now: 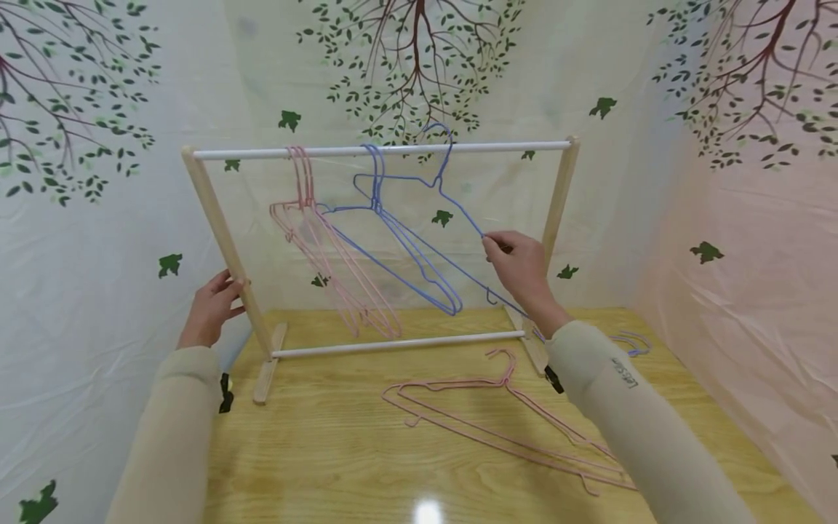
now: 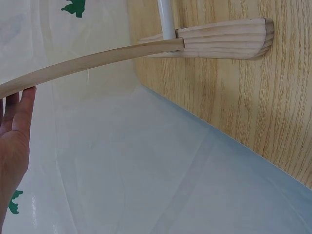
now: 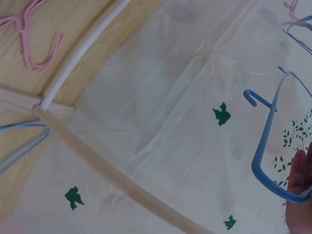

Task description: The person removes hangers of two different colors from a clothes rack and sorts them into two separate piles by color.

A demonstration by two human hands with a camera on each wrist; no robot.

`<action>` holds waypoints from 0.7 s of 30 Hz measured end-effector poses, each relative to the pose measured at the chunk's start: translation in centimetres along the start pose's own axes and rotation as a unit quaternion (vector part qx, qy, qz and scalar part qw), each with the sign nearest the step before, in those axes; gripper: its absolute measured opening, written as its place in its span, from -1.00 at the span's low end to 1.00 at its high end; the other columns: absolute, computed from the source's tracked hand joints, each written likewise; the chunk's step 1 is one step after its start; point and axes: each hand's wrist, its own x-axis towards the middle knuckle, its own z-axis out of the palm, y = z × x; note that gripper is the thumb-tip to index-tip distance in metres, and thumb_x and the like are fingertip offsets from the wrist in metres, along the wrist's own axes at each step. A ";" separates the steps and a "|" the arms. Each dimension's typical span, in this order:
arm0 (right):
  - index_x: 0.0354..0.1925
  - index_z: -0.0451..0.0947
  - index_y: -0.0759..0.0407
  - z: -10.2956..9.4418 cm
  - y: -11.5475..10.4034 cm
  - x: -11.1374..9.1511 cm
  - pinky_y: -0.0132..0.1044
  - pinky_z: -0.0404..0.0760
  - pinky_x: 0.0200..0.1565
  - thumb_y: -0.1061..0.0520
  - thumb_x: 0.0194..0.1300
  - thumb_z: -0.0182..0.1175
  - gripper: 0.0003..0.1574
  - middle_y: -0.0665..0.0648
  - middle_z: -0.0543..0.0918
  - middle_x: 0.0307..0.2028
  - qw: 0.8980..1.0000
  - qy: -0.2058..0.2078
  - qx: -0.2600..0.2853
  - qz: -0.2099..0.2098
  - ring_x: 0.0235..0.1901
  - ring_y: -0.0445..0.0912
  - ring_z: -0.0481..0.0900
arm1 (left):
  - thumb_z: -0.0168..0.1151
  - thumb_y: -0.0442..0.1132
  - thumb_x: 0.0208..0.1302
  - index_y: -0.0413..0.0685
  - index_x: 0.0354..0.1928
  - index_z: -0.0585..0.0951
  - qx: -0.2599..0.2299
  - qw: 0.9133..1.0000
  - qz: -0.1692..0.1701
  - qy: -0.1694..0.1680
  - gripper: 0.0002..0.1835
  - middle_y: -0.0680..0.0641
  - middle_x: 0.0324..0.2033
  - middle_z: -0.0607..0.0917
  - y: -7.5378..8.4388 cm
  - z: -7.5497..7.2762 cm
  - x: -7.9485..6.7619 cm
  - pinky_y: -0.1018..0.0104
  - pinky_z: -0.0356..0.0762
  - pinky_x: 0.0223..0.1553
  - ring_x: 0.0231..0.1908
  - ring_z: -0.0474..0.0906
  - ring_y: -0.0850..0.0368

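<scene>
In the head view, my right hand [image 1: 520, 266] pinches a blue hanger [image 1: 461, 209] by its sloping shoulder. The hook of that hanger loops over the white top rod [image 1: 484, 148] of a small clothes rack. To its left, more blue hangers [image 1: 419, 255] and several pink hangers [image 1: 340, 269] hang from the rod. My left hand [image 1: 208, 309] touches the rack's left wooden post [image 1: 219, 222]. In the left wrist view its straight fingers [image 2: 23, 109] reach that post. The right wrist view shows the held hanger [image 3: 261, 151] beside the fingers, much of the hand being cut off.
Pink hangers [image 1: 458, 429] lie on the wood-grain table [image 1: 314, 451], partly hidden under my right forearm. Further right, the hooks of blue hangers [image 1: 635, 342] show past the sleeve. The rack's lower rod [image 1: 393, 344] joins two wooden feet. A leaf-printed sheet [image 1: 694, 182] surrounds the table.
</scene>
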 end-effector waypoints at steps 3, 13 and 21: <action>-0.10 0.74 0.28 -1.2 0.9 -0.6 -0.47 0.55 -0.32 0.11 0.39 0.24 -0.72 0.20 0.73 -0.33 1.000 0.021 -0.003 -0.011 -0.41 -0.21 0.62 | -0.06 0.06 0.54 0.01 0.57 0.04 0.001 1.000 -0.002 0.002 -0.30 -0.13 0.22 0.39 0.0 0.0 0.0 -0.16 0.32 0.28 0.28 0.31 -0.07; -0.23 0.75 0.36 -5.2 5.0 -3.6 -0.62 0.46 -0.43 0.25 0.32 0.29 -0.83 0.26 0.71 -0.40 0.995 0.093 -0.013 -0.038 -0.50 -0.51 0.50 | -0.05 0.06 0.54 0.01 0.57 0.05 0.001 1.000 -0.004 0.001 -0.30 0.00 0.12 0.46 -0.2 -0.2 0.4 -0.15 0.33 0.28 0.21 0.37 0.04; -0.29 0.72 0.45 -7.9 6.6 -6.6 -0.69 0.46 -0.40 0.40 0.26 0.28 -0.90 0.22 0.68 -0.45 0.987 0.128 -0.023 -0.094 -0.47 -0.52 0.51 | -0.05 0.07 0.54 0.01 0.57 0.05 0.004 1.000 0.001 -0.006 -0.30 0.04 0.07 0.48 -0.3 -0.3 0.8 -0.13 0.34 0.28 0.21 0.37 0.05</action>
